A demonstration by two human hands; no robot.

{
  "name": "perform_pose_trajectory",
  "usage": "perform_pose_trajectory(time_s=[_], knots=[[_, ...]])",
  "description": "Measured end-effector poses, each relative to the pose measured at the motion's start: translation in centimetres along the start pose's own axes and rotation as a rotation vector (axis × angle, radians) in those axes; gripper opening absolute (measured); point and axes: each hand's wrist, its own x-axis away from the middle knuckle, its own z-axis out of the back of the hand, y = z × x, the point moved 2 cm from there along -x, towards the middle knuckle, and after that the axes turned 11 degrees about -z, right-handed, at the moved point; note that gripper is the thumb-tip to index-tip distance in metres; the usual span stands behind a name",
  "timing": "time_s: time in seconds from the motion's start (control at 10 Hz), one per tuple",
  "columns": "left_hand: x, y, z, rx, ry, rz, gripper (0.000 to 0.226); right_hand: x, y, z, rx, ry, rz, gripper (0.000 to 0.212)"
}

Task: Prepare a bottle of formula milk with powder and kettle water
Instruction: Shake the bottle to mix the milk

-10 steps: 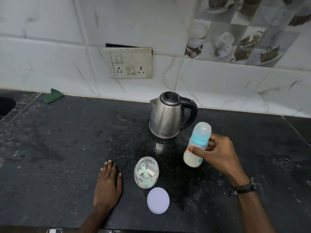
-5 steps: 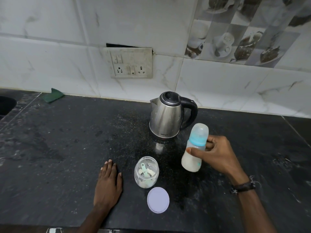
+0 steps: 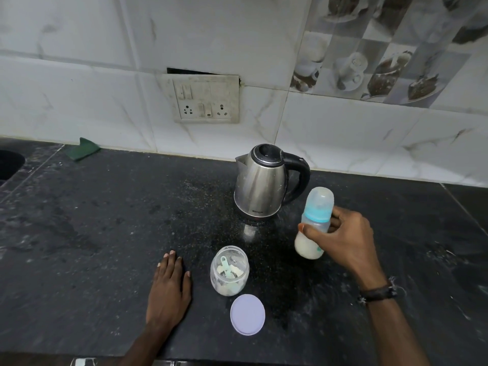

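Note:
My right hand (image 3: 346, 241) grips a baby bottle (image 3: 315, 220) with a blue collar, a clear cap and white milk in its lower part; the bottle is tilted slightly and held just above the counter, right of the kettle. The steel kettle (image 3: 261, 186) with a black handle stands behind, lid shut. An open glass powder jar (image 3: 229, 270) with a pale green scoop and some powder inside stands in front of the kettle. Its lilac lid (image 3: 247, 314) lies flat beside it. My left hand (image 3: 170, 286) rests flat on the counter, left of the jar.
The black stone counter (image 3: 92, 233) runs to a tiled wall with a socket plate (image 3: 204, 97). A green scrub pad (image 3: 85, 148) lies at the back left, near the dark sink edge (image 3: 9, 165). Powder specks dust the counter around the kettle.
The bottle in my right hand dipped a little and then rose again, staying beside the kettle. My left hand, the jar, the lid and the kettle have not moved.

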Motion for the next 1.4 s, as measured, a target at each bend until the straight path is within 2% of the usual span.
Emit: perform_pose_trajectory(time_s=[0.1,0.2,0.3,0.4,0.5,0.7,0.8,0.9,1.0,1.1,1.2,1.3,1.4], knots=[[0.1,0.0,0.0,0.003,0.001,0.006,0.063,-0.3,0.4,-0.3,-0.17,-0.053,0.017,0.043],[0.0,0.0,0.0,-0.007,0.004,-0.005,0.063,-0.4,0.1,-0.3,-0.541,-0.03,-0.067,0.024],[0.1,-0.1,-0.1,-0.008,0.0,0.0,0.063,-0.2,-0.1,-0.6,-0.591,-0.141,-0.084,0.019],[0.0,-0.1,0.0,-0.014,0.006,-0.011,0.063,-0.1,-0.2,-0.3,-0.674,-0.029,-0.113,0.016],[0.1,0.0,-0.1,-0.016,-0.002,-0.006,0.063,-0.2,-0.8,-0.2,-0.646,-0.102,-0.097,0.013],[0.1,-0.1,-0.1,-0.009,0.003,-0.002,0.063,-0.1,-1.2,-0.6,-0.692,-0.078,-0.092,0.018],[0.0,-0.2,-0.1,-0.002,0.012,-0.003,0.063,0.0,-1.1,-1.1,-0.677,-0.129,-0.078,0.016],[0.1,-0.2,-0.3,-0.003,0.01,-0.005,0.063,0.0,-1.1,-0.8,-0.721,-0.052,-0.092,0.021],[0.1,-0.3,-0.2,-0.002,0.012,-0.005,0.063,0.3,-0.9,-1.5,-0.628,-0.165,-0.063,0.022],[0.1,-0.1,-0.1,-0.006,0.012,-0.004,0.063,0.0,-0.7,-1.0,-0.685,-0.088,-0.061,0.023],[0.1,0.0,0.0,0.001,0.013,-0.003,0.063,0.1,-0.7,-1.4,-0.6,-0.152,-0.013,0.024],[0.0,0.0,0.0,-0.001,0.012,-0.002,0.063,-0.4,-0.1,-1.1,-0.617,-0.057,-0.02,0.022],[0.1,0.0,0.0,0.005,0.009,0.003,0.063,-0.4,0.1,-1.7,-0.415,-0.17,0.012,0.03]])
